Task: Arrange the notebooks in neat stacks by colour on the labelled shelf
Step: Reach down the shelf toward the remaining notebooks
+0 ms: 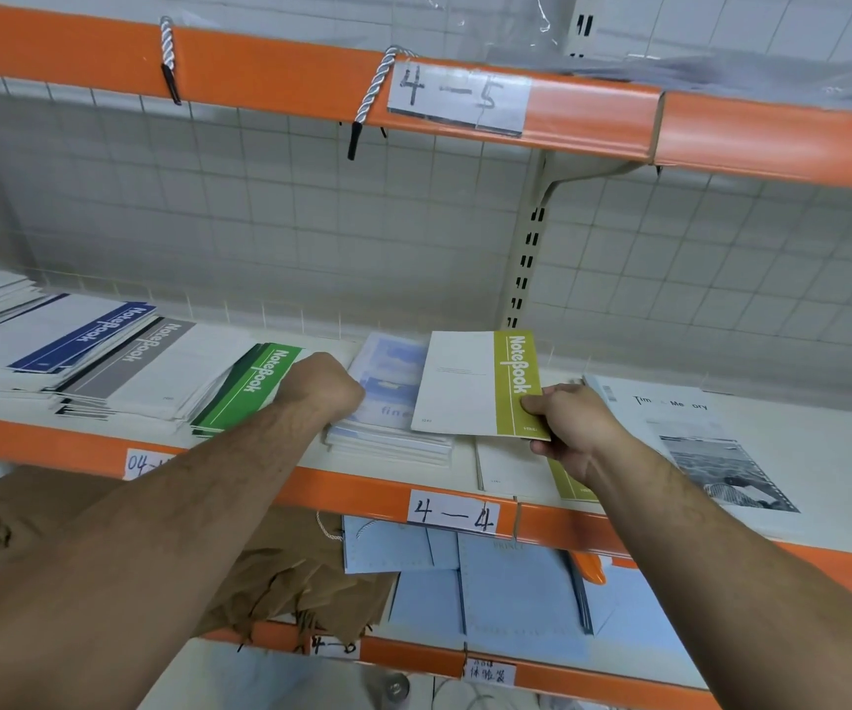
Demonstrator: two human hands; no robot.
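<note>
My right hand (570, 427) pinches the lower right corner of a yellow-green and white notebook (475, 384), held flat just above the shelf (280, 481) labelled 4-4. Under it lies another yellow-green notebook (575, 486). My left hand (324, 384) is closed on the left edge of a pale blue stack of notebooks (388, 438). To its left sits a green notebook stack (244, 389), then a grey stack (132, 368) and a dark blue stack (80, 335).
A black-and-white photo booklet (721, 448) lies at the right of the shelf. The orange shelf above, labelled 4-5 (457, 94), overhangs with cords hanging down. Brown paper bags (270, 581) and blue sheets (506, 586) fill the shelf below.
</note>
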